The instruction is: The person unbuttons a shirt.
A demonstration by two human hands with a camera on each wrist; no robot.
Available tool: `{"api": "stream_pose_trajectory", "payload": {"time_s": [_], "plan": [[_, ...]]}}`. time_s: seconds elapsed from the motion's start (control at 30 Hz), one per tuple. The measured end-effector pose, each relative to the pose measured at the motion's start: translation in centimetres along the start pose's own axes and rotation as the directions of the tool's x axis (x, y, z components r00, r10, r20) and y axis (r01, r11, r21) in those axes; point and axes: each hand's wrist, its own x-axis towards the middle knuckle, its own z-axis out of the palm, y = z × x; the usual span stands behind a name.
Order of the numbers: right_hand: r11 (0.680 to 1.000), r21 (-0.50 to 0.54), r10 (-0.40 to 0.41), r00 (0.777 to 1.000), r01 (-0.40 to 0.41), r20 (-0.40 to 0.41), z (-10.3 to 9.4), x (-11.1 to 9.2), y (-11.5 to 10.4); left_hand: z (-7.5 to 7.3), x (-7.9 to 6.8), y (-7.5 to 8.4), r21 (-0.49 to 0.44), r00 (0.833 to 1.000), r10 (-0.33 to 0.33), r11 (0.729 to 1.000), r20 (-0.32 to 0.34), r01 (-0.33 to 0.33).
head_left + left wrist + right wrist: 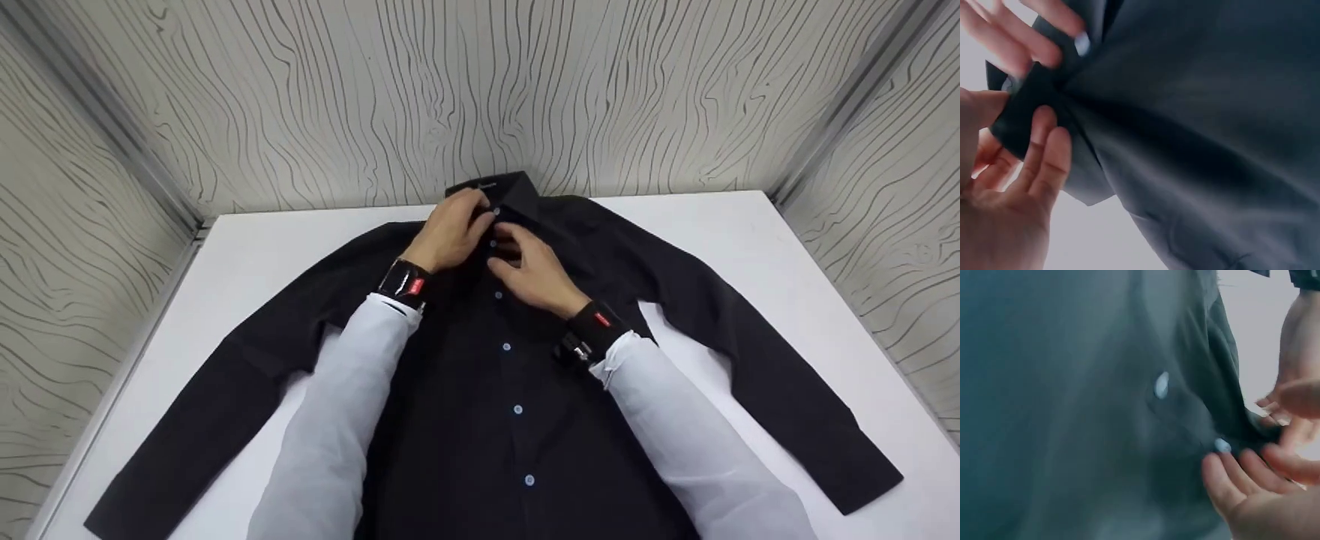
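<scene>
A black long-sleeved button-up shirt (465,420) lies front up with its sleeves spread, pale buttons (506,346) running down its front. My left hand (450,231) is at the collar (519,196); in the left wrist view it pinches the collar's edge between thumb and fingers, near the top button (1008,84). Just below, my right hand (536,271) rests its fingertips on the front strip, thumb apart from the fingers. The right wrist view has those fingertips against the cloth beside a button (1222,445), with another button (1161,385) farther along the strip.
The shirt lies on a white table (255,262). A wood-grain patterned wall (450,90) rises behind the table, and similar panels with grey metal edging (847,105) stand at both sides. Each wrist wears a black band (598,330) over white sleeves.
</scene>
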Motion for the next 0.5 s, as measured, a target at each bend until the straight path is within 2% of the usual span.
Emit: {"api": "stream_pose_trajectory", "payload": {"time_s": [0.07,0.13,0.2,0.27,0.33,0.4,0.5], "plan": [[0.996,0.088,-0.029,0.998,0.033,-0.051,-0.1,0.5,-1.2,-2.3,-0.2,2.5,-0.037,0.998,0.046,0.998,-0.050,-0.048],[0.980,0.174,-0.077,0.992,0.093,-0.098,-0.4,1.0,-2.8,-4.0,-0.3,4.1,-0.055,0.987,0.090,0.994,-0.132,-0.098],[0.956,0.240,-0.139,0.981,0.169,-0.136,-1.0,1.3,-4.7,-5.6,-0.2,5.5,-0.076,0.966,0.129,0.986,-0.224,-0.149],[0.929,0.273,-0.210,0.962,0.252,-0.174,-1.6,1.3,-6.7,-7.2,-0.3,7.0,-0.081,0.936,0.165,0.977,-0.311,-0.199],[0.908,0.258,-0.277,0.935,0.329,-0.221,-2.3,0.9,-8.5,-8.5,-0.9,8.5,-0.071,0.906,0.200,0.968,-0.372,-0.243],[0.895,0.190,-0.344,0.896,0.403,-0.280,-2.8,0.0,-10.1,-9.5,-2.0,10.1,-0.067,0.890,0.227,0.959,-0.395,-0.274],[0.870,0.047,-0.440,0.817,0.490,-0.373,-3.0,-2.0,-11.6,-10.3,-4.5,12.3,-0.090,0.892,0.248,0.949,-0.378,-0.302]]}}
